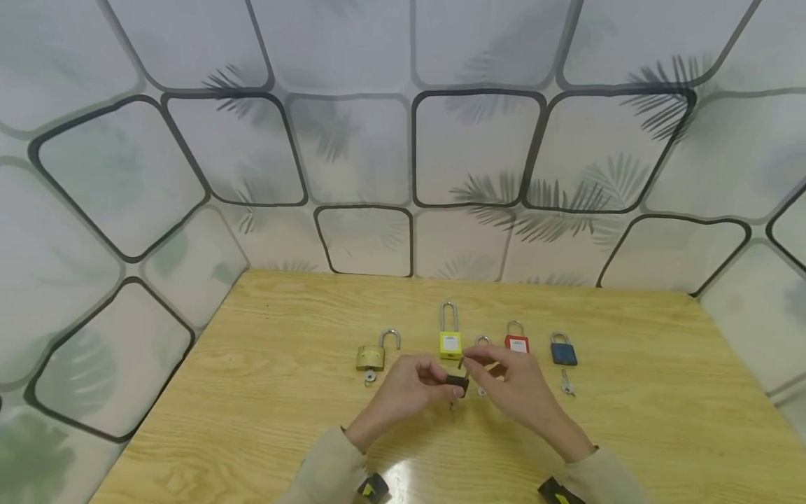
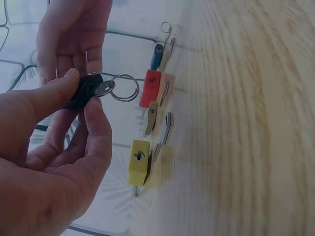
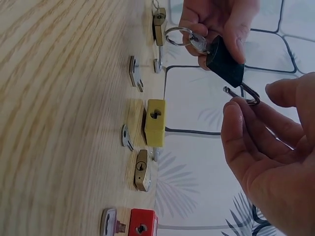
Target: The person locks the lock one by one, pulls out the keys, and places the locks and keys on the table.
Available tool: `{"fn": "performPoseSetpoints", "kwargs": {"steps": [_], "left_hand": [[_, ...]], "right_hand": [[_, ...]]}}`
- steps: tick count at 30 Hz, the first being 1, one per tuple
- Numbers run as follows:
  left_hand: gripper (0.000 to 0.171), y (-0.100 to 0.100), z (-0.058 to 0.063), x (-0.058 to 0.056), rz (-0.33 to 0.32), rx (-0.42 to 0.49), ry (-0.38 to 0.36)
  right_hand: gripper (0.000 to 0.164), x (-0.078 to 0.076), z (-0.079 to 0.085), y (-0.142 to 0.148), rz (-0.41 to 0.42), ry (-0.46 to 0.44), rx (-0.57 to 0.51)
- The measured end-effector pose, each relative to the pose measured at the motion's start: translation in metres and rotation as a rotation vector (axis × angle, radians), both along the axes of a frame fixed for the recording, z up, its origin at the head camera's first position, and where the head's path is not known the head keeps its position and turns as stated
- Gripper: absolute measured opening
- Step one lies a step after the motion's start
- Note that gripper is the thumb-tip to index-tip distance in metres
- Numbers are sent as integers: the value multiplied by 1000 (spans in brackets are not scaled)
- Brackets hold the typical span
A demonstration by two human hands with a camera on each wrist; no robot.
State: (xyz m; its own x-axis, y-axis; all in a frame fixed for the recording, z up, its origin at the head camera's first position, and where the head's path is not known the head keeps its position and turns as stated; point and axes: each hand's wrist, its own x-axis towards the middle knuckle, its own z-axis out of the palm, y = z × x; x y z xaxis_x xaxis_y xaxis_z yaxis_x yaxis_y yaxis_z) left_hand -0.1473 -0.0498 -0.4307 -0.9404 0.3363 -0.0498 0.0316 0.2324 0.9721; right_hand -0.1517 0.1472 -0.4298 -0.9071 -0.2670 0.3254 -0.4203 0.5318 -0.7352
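Note:
Between thumb and fingers my left hand pinches a small black padlock, held above the table. A key with a split ring sits in its keyhole. The steel shackle stands open, its free end apart from the body. Close by on the right, my right hand has its fingertips at the shackle, with the thumb a little apart from it. Just beyond the hands lies a yellow padlock with a long shackle. A small brass padlock is partly hidden behind the right hand in the head view.
To the left lies a large brass padlock, shackle open and key in it. A red padlock and a blue padlock lie at the right, with a key before the blue one. Patterned fabric borders the wooden table.

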Motion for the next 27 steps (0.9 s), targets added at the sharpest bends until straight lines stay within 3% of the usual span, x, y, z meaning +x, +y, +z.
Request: {"fn": "performPoseSetpoints", "kwargs": {"steps": [4, 11, 15, 19, 23, 27], "left_hand": [[16, 0, 16, 7, -3, -15, 1], [15, 1, 23, 10, -4, -24, -1], [14, 0, 18, 8, -3, -3, -1], [15, 0, 0, 1, -1, 14, -9], [14, 0, -15, -5, 0, 78, -28], [8, 0, -9, -5, 34, 169, -57]], "right_hand": [[9, 0, 0, -3, 19, 1, -19], [8, 0, -2, -5, 55, 43, -71], [13, 1, -2, -6, 86, 68, -102], [16, 1, -3, -5, 116, 111, -112], [32, 0, -5, -3, 202, 208, -97], [54, 0, -4, -1, 284, 299, -13]]}}
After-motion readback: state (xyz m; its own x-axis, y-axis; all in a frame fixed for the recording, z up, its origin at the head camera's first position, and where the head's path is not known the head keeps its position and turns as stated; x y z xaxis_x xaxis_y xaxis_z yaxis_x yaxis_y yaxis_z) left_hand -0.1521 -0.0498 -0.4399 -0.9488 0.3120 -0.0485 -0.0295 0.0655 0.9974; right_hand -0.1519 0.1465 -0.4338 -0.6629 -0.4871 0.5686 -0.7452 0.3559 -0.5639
